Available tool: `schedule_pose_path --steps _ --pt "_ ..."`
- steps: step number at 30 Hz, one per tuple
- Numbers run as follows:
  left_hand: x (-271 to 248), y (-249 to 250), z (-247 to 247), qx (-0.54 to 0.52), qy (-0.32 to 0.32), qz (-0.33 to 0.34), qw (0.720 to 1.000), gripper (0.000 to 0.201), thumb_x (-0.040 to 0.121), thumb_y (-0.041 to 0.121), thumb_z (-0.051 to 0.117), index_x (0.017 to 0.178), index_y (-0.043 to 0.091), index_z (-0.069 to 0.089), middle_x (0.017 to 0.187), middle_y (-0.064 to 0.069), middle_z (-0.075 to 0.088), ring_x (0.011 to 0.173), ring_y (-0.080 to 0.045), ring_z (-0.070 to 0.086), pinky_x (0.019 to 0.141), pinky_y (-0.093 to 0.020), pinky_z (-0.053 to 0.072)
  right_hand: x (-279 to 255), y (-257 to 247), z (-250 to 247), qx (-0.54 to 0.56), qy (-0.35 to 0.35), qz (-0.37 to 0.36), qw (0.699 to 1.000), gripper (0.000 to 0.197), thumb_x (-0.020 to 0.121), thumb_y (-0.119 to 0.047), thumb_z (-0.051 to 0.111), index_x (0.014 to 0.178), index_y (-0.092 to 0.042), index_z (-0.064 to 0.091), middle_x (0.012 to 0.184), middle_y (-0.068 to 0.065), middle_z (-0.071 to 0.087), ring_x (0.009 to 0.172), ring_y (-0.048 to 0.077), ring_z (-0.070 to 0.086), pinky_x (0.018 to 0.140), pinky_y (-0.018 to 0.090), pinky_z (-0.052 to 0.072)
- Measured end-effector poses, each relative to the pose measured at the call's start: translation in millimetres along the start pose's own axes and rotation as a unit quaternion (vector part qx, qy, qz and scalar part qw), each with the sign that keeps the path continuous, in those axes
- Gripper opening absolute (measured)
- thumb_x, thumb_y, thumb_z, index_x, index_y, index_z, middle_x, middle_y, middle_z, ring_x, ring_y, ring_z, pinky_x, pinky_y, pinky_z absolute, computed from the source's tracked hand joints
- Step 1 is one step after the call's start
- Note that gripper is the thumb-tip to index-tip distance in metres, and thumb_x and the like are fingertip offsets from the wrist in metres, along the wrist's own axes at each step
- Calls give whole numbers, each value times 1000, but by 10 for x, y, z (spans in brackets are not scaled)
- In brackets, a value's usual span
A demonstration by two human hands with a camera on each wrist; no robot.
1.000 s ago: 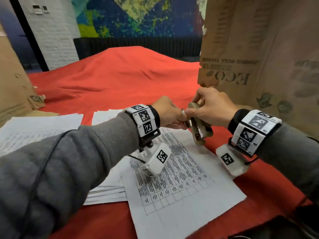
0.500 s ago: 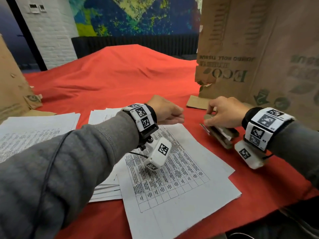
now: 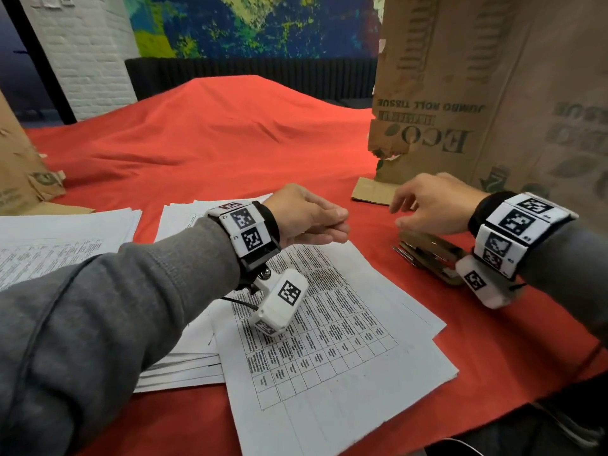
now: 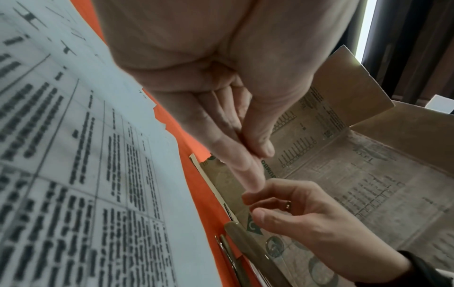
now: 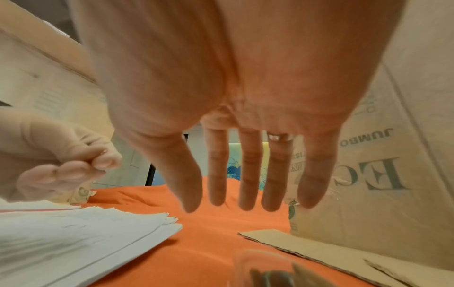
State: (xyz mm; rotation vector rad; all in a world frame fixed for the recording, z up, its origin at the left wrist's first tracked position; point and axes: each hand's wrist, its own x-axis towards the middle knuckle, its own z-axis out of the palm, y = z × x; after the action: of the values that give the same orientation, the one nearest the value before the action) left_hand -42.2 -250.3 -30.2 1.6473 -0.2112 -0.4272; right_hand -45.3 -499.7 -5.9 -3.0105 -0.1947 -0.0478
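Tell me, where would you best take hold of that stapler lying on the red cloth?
Around its middle, coming from above. The stapler lies flat on the cloth and is long and narrow, so a thumb and fingers can probably close on its two long sides. The right hand hovers open just over it. Avoid the left end, where thin metal parts stick out.

Red cloth (image 3: 230, 133) over the table. Upside-down ECO cardboard box (image 3: 493, 93) at right, loose flap (image 3: 370, 192) at its base. Second box (image 3: 14, 166) far left. Mural (image 3: 246, 24) behind.
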Motion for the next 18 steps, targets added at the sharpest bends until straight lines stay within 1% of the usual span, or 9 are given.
schedule_pose_path --steps 2,5,7,10,12,14,15,17,18 --pt "-6 10 -40 5 5 -2 1000 10 92 10 76 97 1 75 86 -13 79 74 -16 79 61 -19 63 -15 -31 -44 5 0 -18 1000 10 86 -30 73 95 -33 77 95 -13 72 100 16 66 92 37 57" --pt "-27 31 -154 22 19 -4 1000 12 91 10 77 98 1 76 85 -11 79 73 -15 79 61 -19 63 -59 -68 -93 -8 -3 -39 999 13 84 -24 74 87 -35 79 89 -14 71 97 14 65 88 33 56" --pt "-51 34 -254 37 24 -4 999 15 88 11 80 99 1 78 89 -13 80 75 -17 78 63 -20 63 -100 -92 -90 -28 -23 -52 998 12 79 -29 78 84 -39 80 89 -14 71 96 12 64 87 33 56" --pt "-100 34 -392 54 28 -4 998 15 83 12 84 94 3 82 90 -15 80 75 -18 78 64 -21 63 -172 -148 -8 -75 -74 -76 992 13 68 -45 78 79 -51 75 88 -14 75 92 9 67 88 37 58" --pt "-136 38 -488 56 40 -7 998 13 82 13 85 92 4 83 91 -15 80 75 -18 78 61 -20 63 -213 -219 29 -80 -65 -95 990 9 71 -46 79 79 -49 76 91 -15 75 95 10 65 93 37 54" --pt "-156 58 -581 57 55 -5 997 15 83 14 84 94 4 82 91 -14 80 76 -17 79 60 -19 62 -212 -333 7 -34 -19 -120 992 7 79 -38 80 85 -41 79 90 -16 75 97 10 65 96 34 52" --pt "-166 75 -618 58 62 -3 996 15 85 15 83 95 5 81 91 -13 80 75 -16 78 60 -19 62 -188 -415 -14 14 12 -134 991 8 81 -33 79 88 -36 81 89 -15 76 95 8 68 95 34 54" --pt "-185 138 -650 54 64 5 996 13 87 18 81 94 7 80 92 -10 80 75 -13 78 63 -19 62 -93 -610 -56 133 63 -165 975 11 83 -27 81 94 -29 82 85 -12 78 85 4 72 88 36 60" --pt "-194 179 -645 50 60 11 997 12 88 19 80 93 8 80 92 -10 80 75 -13 78 64 -19 62 -32 -717 -73 188 74 -181 963 14 83 -25 83 96 -26 82 85 -9 78 81 4 72 85 37 61"
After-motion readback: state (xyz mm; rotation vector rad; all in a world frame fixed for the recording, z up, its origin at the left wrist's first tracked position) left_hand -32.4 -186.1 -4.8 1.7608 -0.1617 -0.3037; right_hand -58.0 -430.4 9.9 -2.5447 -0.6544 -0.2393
